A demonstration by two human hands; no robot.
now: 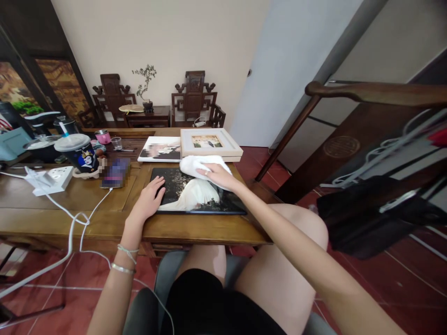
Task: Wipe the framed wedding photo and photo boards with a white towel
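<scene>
A dark photo panel [174, 191] with a white gown in its picture lies flat on the wooden table near its front edge. My left hand [149, 197] rests on the panel's left edge, fingers stretched out and holding nothing. At the panel's far right side, my right hand [220, 176] grips a fluffy white cloth [197, 164] and presses it onto the surface. The cloth covers the panel's upper edge there, and my fingertips are partly sunk in it.
Behind the panel lie a white-edged photo print [160, 149] and a pale framed picture [228, 143]. Leftward are a phone [116, 174] on a white cable, a lidded cup [82, 153] and a power strip [57, 179]. A wooden chair back [335, 139] rises at right.
</scene>
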